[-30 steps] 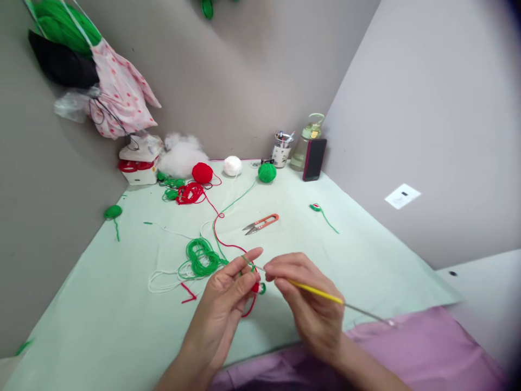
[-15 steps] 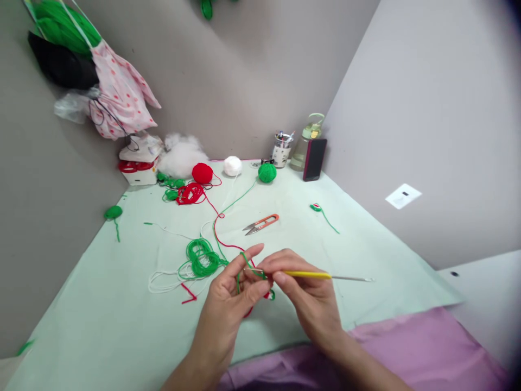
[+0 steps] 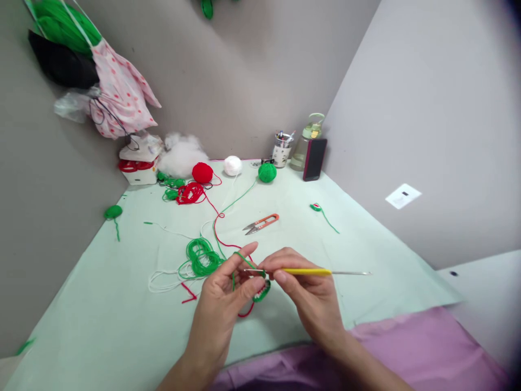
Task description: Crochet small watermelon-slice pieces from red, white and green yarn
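Observation:
My left hand (image 3: 230,296) pinches a small crochet piece (image 3: 261,291) with a green edge and some white and red in it. Green yarn (image 3: 244,259) runs over its raised index finger. In my right hand (image 3: 311,296) is a crochet hook (image 3: 307,271) with a yellow handle and a metal tip at both ends. The hook's left end reaches to the green yarn at the top of the piece. My fingers cover part of the piece. Red yarn (image 3: 246,314) hangs below it.
Thread snips (image 3: 261,224) lie beyond my hands. Loose green yarn (image 3: 202,258) is coiled at left. Behind stand red (image 3: 202,172), white (image 3: 233,165) and green (image 3: 267,172) yarn balls, a pen cup (image 3: 281,152), a bottle (image 3: 300,152) and a phone (image 3: 315,159). A small finished-looking piece (image 3: 315,207) lies right.
The crochet piece has turned so that more of its green edge shows below my fingers. My left index finger has shifted slightly left, and the hook has tilted a little flatter.

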`<state>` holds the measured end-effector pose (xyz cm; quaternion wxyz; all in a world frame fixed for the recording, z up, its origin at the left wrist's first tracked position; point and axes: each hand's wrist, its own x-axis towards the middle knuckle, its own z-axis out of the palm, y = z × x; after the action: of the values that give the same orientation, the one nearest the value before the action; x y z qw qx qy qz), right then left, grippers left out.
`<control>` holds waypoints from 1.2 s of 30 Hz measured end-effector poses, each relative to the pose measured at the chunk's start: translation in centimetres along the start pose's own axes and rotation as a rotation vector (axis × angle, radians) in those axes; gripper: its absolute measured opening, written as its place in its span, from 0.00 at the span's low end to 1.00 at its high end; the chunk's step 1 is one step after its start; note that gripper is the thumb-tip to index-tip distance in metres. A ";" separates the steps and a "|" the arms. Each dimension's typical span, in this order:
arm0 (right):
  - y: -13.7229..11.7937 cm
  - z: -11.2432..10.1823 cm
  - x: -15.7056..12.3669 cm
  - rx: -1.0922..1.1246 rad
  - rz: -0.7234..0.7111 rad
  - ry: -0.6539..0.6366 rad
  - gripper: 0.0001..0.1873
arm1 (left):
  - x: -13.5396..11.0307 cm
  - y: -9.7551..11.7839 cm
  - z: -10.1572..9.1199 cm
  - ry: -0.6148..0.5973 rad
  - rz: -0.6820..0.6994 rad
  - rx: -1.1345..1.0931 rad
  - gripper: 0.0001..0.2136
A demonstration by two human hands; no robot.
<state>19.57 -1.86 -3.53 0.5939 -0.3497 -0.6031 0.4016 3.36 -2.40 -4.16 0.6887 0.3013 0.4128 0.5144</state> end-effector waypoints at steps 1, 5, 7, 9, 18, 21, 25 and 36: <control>0.0 0.0 0.0 -0.009 -0.008 -0.005 0.07 | 0.0 0.1 0.0 0.000 0.003 0.007 0.24; -0.2 0.1 0.1 -0.022 -0.040 -0.029 0.07 | 0.1 0.2 0.2 0.030 0.056 0.033 0.28; -0.3 0.1 0.1 -0.026 -0.049 -0.028 0.08 | 0.1 0.2 0.2 0.030 0.072 0.024 0.29; -0.3 0.1 0.1 -0.038 -0.052 -0.022 0.08 | 0.0 0.3 0.3 0.019 0.071 0.017 0.30; -0.4 0.1 -0.5 -0.234 -0.183 -0.037 0.14 | 0.0 1.2 0.5 0.037 0.064 0.051 0.37; 0.4 -0.1 -1.2 -0.543 -0.429 -0.058 0.23 | 0.1 0.8 0.4 0.009 0.071 -0.029 0.34; 1.4 -0.1 -2.0 -0.703 -0.543 -0.079 0.30 | 0.0 0.6 0.4 -0.028 -0.014 -0.146 0.29; -0.4 -0.9 -0.5 -0.097 -0.084 0.030 0.09 | 0.2 2.0 0.0 -0.087 -0.098 -0.133 0.23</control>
<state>20.50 -2.44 -3.46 0.6014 -0.3584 -0.6273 0.3412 2.44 -1.64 -2.52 0.7488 0.2564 0.3616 0.4928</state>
